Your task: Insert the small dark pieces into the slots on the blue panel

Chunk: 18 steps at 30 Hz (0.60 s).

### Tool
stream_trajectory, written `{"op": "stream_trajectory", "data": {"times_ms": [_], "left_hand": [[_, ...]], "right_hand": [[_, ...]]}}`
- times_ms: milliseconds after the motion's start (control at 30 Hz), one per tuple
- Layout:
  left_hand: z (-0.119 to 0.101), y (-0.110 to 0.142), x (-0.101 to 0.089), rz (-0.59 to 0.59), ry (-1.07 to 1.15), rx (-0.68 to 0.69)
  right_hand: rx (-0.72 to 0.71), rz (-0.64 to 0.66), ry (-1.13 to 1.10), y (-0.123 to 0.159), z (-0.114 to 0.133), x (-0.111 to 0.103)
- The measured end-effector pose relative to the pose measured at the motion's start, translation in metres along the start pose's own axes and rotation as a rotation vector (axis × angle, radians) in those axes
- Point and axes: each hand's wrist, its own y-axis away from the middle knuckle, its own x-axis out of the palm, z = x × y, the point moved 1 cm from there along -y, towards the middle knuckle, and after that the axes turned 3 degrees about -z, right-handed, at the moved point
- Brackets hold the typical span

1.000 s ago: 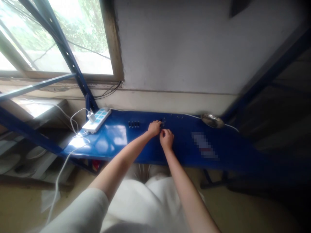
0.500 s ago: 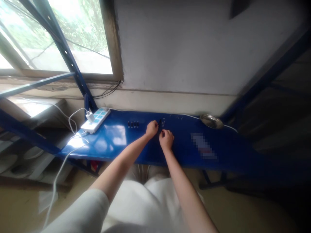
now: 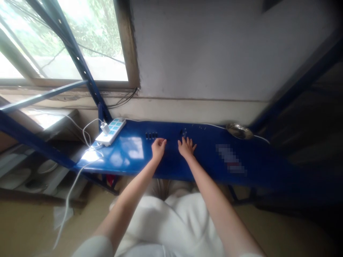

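Observation:
My left hand point(image 3: 158, 148) is pinched closed above the blue table point(image 3: 166, 167); whatever its fingertips may hold is too small to make out. Just beyond it, to the left, several small dark cylinders point(image 3: 151, 135) form a short row. My right hand point(image 3: 187, 147) hovers over or rests on the table with its fingers spread. Beyond its fingertips lie small clear pieces point(image 3: 184, 132) beside a small dark piece point(image 3: 181, 132). Their exact kind is too blurred to tell.
A white power strip point(image 3: 111, 131) with a plugged-in charger sits at the table's left end. Toward the back right is a shiny metal dish point(image 3: 239, 131), with tiny bits point(image 3: 202, 127) to its left. A white cable point(image 3: 70, 194) hangs off the left edge.
My left hand has moved left, away from the right hand and toward the dark row. My right hand's fingers have opened from a pinch and spread. The view has shifted slightly.

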Motion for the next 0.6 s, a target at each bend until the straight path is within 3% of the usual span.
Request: {"op": "stream_trajectory", "data": {"times_ms": [167, 367, 500, 600], "left_hand": [[0.007, 0.006, -0.008, -0.068, 0.073, 0.026], [0.001, 0.012, -0.010, -0.045, 0.023, 0.100], [0.002, 0.011, -0.010, -0.063, 0.017, 0.089], [0.007, 0.010, -0.009, -0.081, 0.037, 0.083]], "right_hand": [[0.060, 0.163, 0.094, -0.003, 0.012, -0.013], [0.057, 0.180, 0.104, -0.006, 0.015, -0.015], [-0.015, 0.082, 0.068, -0.003, 0.012, -0.012], [-0.136, -0.103, 0.011, 0.003, 0.009, -0.011]]}}
